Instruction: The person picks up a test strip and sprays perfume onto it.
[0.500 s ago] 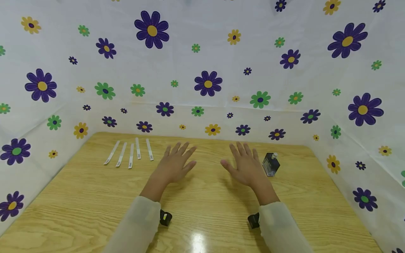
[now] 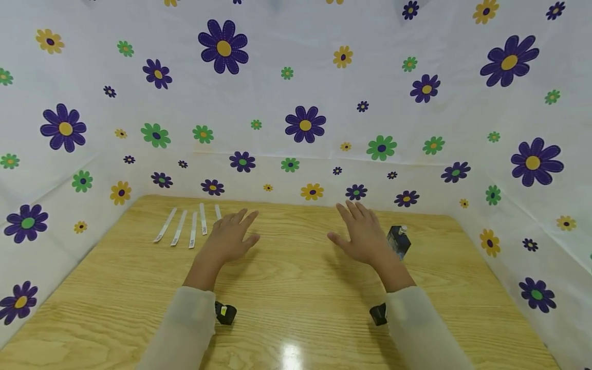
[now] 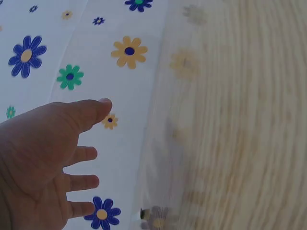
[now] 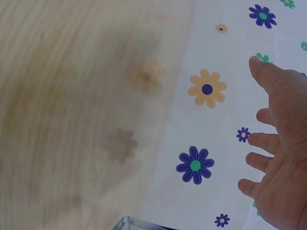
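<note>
My left hand [image 2: 226,240] hovers over the left half of the table with fingers spread and nothing held. In the head view it covers the lower end of the nearest of several slim white paper strips [image 2: 180,227], which lie side by side at the back left. Over the right half, my right hand [image 2: 363,235] is also held out, its fingers straight and its palm bare. Just right of it stands a dark, square-edged perfume bottle [image 2: 400,241] with a silvery neck, partly hidden by the hand. A glassy edge of the bottle [image 4: 125,221] shows low in the right wrist view.
A pale wood-grain table [image 2: 296,277] spans the space below the arms. White cloth with printed flowers [image 2: 268,92] closes off the back and both sides. Each wrist carries a small black device, such as the left one [image 2: 225,313].
My left hand has moved left, toward the strips, and now overlaps one of them in view. The right hand has shifted slightly right and covers part of the bottle.
</note>
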`<state>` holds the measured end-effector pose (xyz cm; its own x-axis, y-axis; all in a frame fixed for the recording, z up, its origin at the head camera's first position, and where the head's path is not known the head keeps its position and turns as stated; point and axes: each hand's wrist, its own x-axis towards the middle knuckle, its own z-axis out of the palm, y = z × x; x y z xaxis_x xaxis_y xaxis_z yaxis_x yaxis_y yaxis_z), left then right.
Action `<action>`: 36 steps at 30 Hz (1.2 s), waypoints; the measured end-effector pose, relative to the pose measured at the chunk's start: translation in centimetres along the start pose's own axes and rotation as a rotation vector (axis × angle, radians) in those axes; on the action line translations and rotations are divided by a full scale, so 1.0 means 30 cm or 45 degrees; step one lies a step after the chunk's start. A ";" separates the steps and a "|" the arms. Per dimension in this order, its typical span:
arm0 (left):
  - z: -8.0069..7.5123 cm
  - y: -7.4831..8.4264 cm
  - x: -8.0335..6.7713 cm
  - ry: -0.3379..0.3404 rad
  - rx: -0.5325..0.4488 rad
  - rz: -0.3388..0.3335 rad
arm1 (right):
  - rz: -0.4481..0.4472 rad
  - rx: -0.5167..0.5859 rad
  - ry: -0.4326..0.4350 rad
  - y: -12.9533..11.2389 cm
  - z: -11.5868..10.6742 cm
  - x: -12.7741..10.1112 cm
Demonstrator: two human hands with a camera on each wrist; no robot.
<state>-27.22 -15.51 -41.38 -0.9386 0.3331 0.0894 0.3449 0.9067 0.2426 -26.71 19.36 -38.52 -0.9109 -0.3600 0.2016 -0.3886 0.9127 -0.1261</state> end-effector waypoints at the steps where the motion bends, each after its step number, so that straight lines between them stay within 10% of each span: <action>1: -0.003 -0.013 -0.004 -0.007 -0.017 -0.013 | 0.003 0.000 -0.001 0.007 -0.009 0.000; 17: -0.012 -0.179 -0.025 -0.046 -0.405 -0.166 | 0.037 0.056 0.139 0.185 -0.147 -0.051; 36: 0.012 -0.210 -0.027 -0.001 -0.551 -0.302 | 0.166 0.399 -0.024 0.429 -0.184 -0.180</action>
<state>-28.64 -21.40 -43.32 -0.9913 0.1304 -0.0174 0.0897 0.7672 0.6351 -26.02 34.13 -35.88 -0.9570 -0.2503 0.1468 -0.2899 0.8486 -0.4426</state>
